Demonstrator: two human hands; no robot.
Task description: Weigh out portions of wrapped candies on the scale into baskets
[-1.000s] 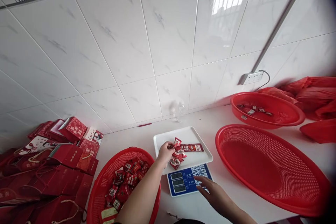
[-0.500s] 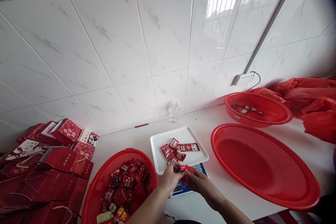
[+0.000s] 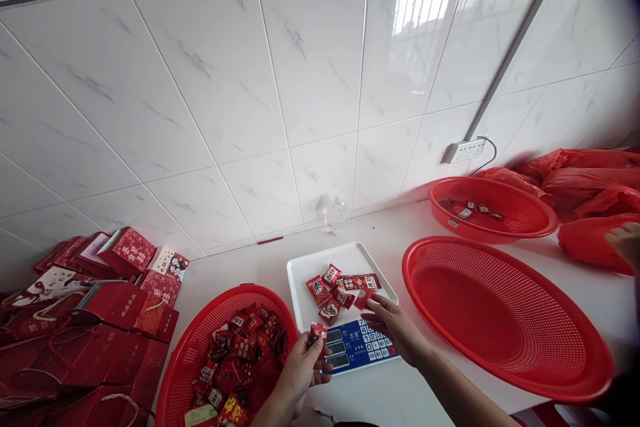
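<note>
Left hand (image 3: 299,368) pinched on red candy packet (image 3: 317,331), held over the counter's front edge between candy basket (image 3: 186,353) and scale (image 3: 357,345). Right hand (image 3: 395,328) fingertips closed on second packet (image 3: 364,298) at scale tray (image 3: 305,267) front edge, just beside candy pile (image 3: 330,290). Another person's hand (image 3: 625,243) at far right edge.

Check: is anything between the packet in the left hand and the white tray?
Nothing visible does. The left hand pinches the packet just short of the tray's near edge, open gap between. The right hand, with another packet, sits off to the right over the scale.
</note>
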